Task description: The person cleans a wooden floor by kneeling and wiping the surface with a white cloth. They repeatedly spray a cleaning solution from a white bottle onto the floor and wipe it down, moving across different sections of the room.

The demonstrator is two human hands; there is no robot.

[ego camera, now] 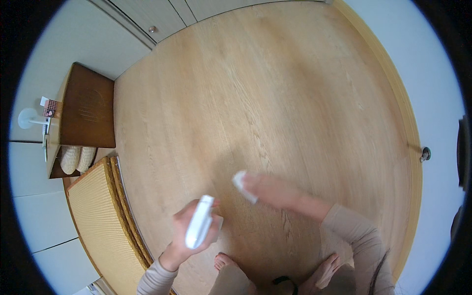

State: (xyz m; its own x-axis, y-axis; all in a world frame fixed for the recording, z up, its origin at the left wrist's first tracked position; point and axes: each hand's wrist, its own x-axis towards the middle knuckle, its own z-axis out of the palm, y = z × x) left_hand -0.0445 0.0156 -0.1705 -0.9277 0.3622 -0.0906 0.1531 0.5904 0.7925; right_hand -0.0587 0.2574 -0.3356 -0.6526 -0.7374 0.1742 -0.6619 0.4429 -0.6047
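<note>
My left hand (184, 225) is closed around a white handheld object (199, 223), which looks like a spray bottle with its top turned towards me; its exact kind is unclear. To the right, my right hand (263, 188) is blurred and grips a white object (243, 186), perhaps a folded cloth or wipe. The two hands are apart, both above the wood-look floor (258, 121). My bare feet stand on the floor below them.
At left, a brown wooden cabinet (88, 107) stands by the wall, with woven items in its open part. Folded woven mats (99, 214) lie below it. Closet doors (155, 14) line the top; a door stopper (425, 154) projects at right.
</note>
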